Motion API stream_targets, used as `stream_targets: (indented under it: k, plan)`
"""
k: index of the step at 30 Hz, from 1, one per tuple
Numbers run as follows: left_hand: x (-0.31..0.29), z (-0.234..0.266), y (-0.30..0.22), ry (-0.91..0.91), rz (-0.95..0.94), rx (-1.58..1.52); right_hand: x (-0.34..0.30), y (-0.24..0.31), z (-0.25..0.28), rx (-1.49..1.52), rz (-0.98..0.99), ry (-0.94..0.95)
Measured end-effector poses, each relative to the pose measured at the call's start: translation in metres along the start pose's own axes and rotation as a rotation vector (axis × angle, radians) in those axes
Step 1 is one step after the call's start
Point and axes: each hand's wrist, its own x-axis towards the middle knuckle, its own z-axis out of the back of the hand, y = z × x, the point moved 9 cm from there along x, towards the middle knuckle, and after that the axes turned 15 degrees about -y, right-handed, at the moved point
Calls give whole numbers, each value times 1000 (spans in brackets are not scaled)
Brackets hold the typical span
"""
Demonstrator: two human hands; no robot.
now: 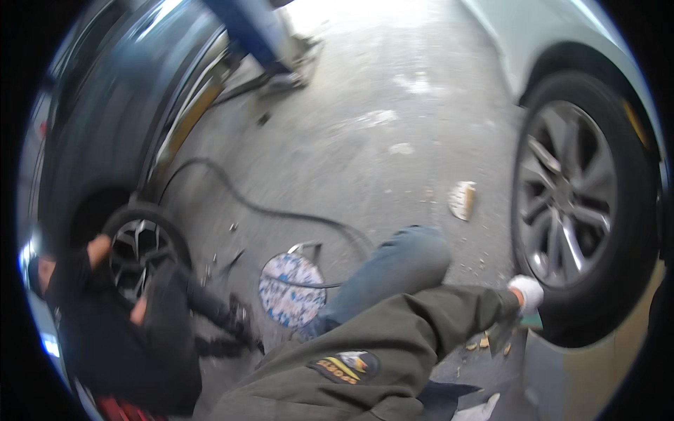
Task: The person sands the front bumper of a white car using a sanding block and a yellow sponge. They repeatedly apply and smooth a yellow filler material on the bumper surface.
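Note:
My left hand [528, 293], in a white glove, reaches right from a dark olive sleeve [414, 330]. It is at the lower edge of a car wheel [566, 196] with a black tyre and silver spokes. The glove is blurred and its fingers do not show clearly. Just below it is the edge of a greenish thing [531, 321], whose kind and contact with the glove I cannot make out. My right hand is not in view. My bent knee [414, 259] in blue jeans sticks out beyond the sleeve.
Left, a person [126, 330] in dark clothes sits by a dark car's wheel [144, 245]. A black hose [260, 208] crosses the grey floor to a round patterned stool seat [293, 289]. A blue lift post [253, 35] stands behind. Pale scraps [462, 200] lie near the right wheel.

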Motion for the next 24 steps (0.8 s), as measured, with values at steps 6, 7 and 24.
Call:
stream_targets:
  k: [6,7,24]
  plan:
    - [-22,2,19,-180,89,-177,30,34,-23,-3,-164,258]
    - [-23,1,26,-166,122,-210,35,37,-30,32,-236,300]
    - [-56,48,47,-152,214,-175,3,87,0,-341,408,205]
